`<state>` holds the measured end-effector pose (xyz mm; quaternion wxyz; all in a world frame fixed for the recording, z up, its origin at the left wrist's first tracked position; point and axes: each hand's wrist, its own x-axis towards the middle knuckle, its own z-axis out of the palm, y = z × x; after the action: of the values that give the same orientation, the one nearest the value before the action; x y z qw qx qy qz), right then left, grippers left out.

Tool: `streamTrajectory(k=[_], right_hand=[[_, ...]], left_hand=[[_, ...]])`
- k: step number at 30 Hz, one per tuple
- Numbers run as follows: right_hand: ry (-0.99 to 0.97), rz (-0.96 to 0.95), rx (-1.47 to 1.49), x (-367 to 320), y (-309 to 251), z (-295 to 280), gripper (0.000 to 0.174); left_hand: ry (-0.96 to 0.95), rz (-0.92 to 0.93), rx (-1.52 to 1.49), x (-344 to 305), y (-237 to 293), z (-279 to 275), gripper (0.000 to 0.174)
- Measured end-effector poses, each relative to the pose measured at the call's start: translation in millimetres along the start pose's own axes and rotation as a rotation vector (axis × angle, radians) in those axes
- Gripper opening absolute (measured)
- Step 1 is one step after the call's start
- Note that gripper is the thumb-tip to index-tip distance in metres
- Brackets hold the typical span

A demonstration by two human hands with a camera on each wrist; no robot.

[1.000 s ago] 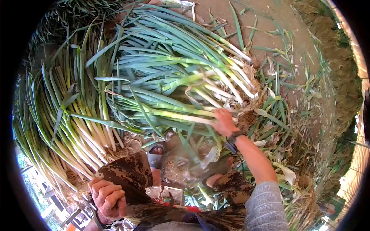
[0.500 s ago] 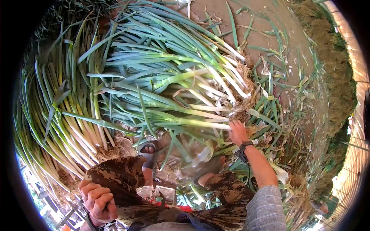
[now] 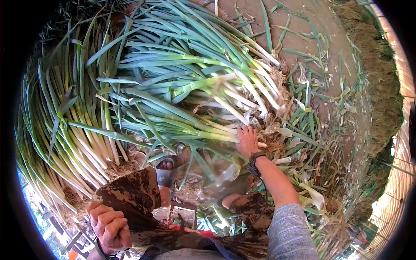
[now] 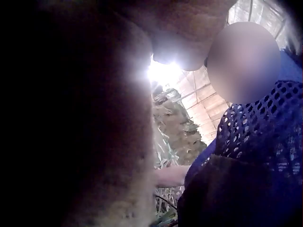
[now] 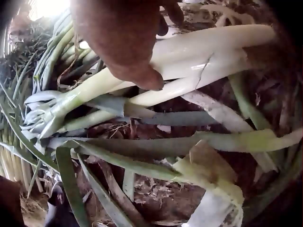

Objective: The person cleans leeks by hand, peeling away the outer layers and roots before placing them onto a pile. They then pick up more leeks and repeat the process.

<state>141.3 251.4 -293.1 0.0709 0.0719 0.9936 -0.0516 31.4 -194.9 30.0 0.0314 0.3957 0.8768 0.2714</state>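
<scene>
A heap of long green onions point(image 3: 173, 65) lies on the ground, leaves to the left and white, rooted ends to the right. My right hand point(image 3: 248, 142) is over the pale shanks at the heap's near edge. In the right wrist view its thumb point(image 5: 149, 78) lies along the near side of the white stalks point(image 5: 189, 59), with fingertips beyond them. My left hand point(image 3: 108, 227) is curled into a fist beside my knee, with nothing visible in it. The left wrist view is mostly dark, blocked by a close blurred surface.
Another bundle of green onions point(image 3: 73, 143) lies at the left, roots toward me. Loose peeled leaves point(image 3: 307, 104) and dry scraps litter the dirt floor at the right. My sandalled foot point(image 3: 165, 167) is just below the heap.
My right hand first slid right toward the root end of the near stalk, then came back left over the shanks. The left fist stays by the knee.
</scene>
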Motion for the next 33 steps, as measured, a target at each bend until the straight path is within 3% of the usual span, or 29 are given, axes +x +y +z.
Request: streamTrajectory(k=[5,7,8,11,13,14,15,17,19,21,23,27,29,30,33], right_hand=[[-0.098,0.031,0.087,9,1,20,0.043],[-0.241,0.103,0.117,10,-7,17,0.038],[-0.492,0.134,0.289,22,-6,2,0.034],[-0.702,0.16,0.471,30,-17,-99,0.032],[-0.569,0.226,0.51,29,1,-124,0.032],[-0.405,0.164,0.389,26,18,-93,0.034],[-0.616,0.414,0.409,28,14,-66,0.035],[-0.372,0.047,0.241,14,-1,-28,0.035],[-0.518,0.107,0.368,0,-17,-15,0.04],[-0.31,0.014,0.208,-21,-14,22,0.05],[-0.393,0.043,0.236,-19,-21,30,0.052],[-0.284,0.07,0.228,-22,-26,38,0.047],[-0.45,0.091,0.213,-24,-28,44,0.049],[-0.435,0.029,0.204,-26,-26,47,0.048],[-0.469,0.001,0.253,-31,-19,-2,0.042]], left_hand=[[-0.014,0.001,0.021,2,3,-2,0.015],[-0.01,-0.007,0.031,3,4,-3,0.015],[-0.006,-0.003,0.034,3,4,-3,0.015],[-0.026,-0.008,0.021,1,2,1,0.015],[0.001,-0.025,0.01,1,3,-1,0.015],[0.028,-0.022,-0.002,4,4,2,0.015],[0.044,-0.003,-0.003,7,5,3,0.015],[0.025,0.028,-0.014,10,4,3,0.015],[-0.007,-0.009,-0.007,3,7,0,0.015],[0.02,-0.016,0.013,4,5,0,0.014],[0.027,0.001,0.02,3,3,-1,0.013],[0.056,0.009,-0.005,10,3,0,0.014],[0.079,0.033,-0.038,11,2,0,0.015],[0.083,0.045,-0.031,12,1,0,0.017],[0.095,0.05,-0.059,16,1,0,0.019]])
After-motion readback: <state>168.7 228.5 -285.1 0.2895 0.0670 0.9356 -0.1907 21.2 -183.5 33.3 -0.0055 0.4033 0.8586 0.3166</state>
